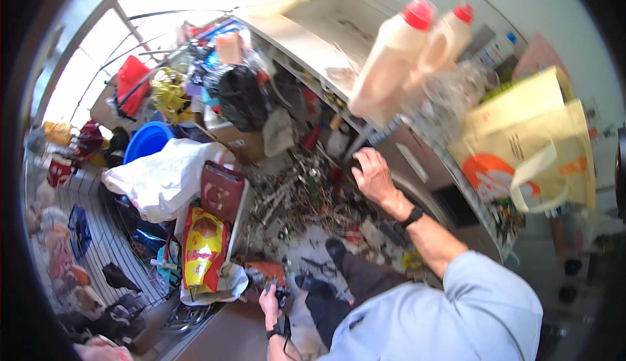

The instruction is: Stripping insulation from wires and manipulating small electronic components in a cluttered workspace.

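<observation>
My left hand [268, 301] is low in the view, closed around a small black object [282, 295] whose kind I cannot make out. An orange-brown item [266, 271] lies just beyond it. My right hand [373, 176] reaches forward beside the front of the counter, fingers loosely bent and apart, with nothing visible in them. Below and left of that hand, a heap of small metal parts and wires [313, 195] covers the floor. Between the heap and the shelving lie a yellow-and-red bag [203, 247], a dark red case [222, 190] and a white sack [163, 180].
Two large cream jugs with red caps [391, 61] and a yellow tote bag [521, 146] stand on the counter [313, 42] at the right. A blue bucket [149, 141] and a black plastic bag [238, 97] sit at the far left. My feet [336, 251] are beside the heap.
</observation>
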### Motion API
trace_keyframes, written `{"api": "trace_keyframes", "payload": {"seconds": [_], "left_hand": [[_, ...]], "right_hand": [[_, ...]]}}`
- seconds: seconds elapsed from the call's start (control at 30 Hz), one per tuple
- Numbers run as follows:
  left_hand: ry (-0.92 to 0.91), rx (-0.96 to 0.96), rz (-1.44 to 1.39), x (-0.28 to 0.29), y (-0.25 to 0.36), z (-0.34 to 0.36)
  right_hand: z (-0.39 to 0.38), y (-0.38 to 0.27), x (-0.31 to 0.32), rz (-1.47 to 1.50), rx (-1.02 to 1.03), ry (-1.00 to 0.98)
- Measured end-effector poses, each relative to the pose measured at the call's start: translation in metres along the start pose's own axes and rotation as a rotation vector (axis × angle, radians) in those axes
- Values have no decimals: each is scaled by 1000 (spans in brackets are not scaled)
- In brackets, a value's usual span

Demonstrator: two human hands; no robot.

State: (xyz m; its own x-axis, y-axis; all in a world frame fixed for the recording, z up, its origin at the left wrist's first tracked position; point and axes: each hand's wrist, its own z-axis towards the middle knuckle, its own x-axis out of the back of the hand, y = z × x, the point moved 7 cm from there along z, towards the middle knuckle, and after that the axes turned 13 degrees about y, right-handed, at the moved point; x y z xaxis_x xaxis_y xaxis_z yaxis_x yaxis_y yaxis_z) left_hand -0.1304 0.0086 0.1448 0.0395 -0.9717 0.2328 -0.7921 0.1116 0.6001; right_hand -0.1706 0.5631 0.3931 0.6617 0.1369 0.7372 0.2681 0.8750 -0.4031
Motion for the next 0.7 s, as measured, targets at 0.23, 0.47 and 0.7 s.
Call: {"api": "trace_keyframes", "payload": {"seconds": [0.23, 0.47, 0.7], "left_hand": [[-23, 113, 113, 39, -46, -12], [106, 90, 216, 32, -4, -56], [183, 40, 120, 35, 40, -65]], "right_hand": [[19, 15, 95, -87, 28, 134], [16, 50, 157, -321, 104, 198], [33, 64, 134, -251, 50, 212]]}}
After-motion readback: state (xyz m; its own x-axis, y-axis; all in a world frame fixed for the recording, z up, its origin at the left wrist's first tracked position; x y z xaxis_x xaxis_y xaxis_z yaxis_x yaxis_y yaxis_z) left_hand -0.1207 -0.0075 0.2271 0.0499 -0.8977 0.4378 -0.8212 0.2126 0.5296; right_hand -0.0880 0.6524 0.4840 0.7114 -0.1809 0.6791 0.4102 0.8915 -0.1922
